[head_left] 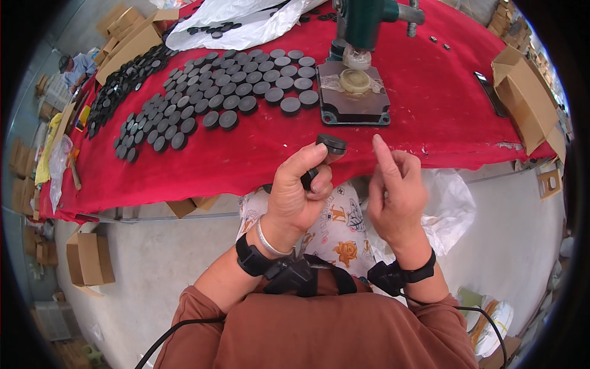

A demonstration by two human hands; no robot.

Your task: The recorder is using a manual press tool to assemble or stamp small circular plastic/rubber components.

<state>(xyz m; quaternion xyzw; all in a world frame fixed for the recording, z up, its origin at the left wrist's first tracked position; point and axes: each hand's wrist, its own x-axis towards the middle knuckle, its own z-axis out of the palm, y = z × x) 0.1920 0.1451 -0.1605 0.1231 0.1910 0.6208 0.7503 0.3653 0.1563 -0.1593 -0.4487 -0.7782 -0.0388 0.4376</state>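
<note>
My left hand (302, 179) is closed, pinching a black round disc (332, 143) between thumb and fingers. A second black disc (309, 178) is tucked against the curled fingers of that hand. My right hand (398, 190) is raised a little to the right, its index finger stretched out and the others partly bent; I see nothing in it. Just beyond both hands stands a green hand press (359, 27) with a metal base plate (353, 111). A pale round die (355, 80) sits on this plate. Many flat black discs (228, 119) lie close together on the red cloth, left of the press.
The red-covered table (258, 147) curves around in front of me. Loose black parts (123, 92) are heaped at far left, beside white plastic sheeting (236, 24). At right lie a phone (490, 93) and a cardboard box (525, 98). A white bag (452, 206) hangs below the edge.
</note>
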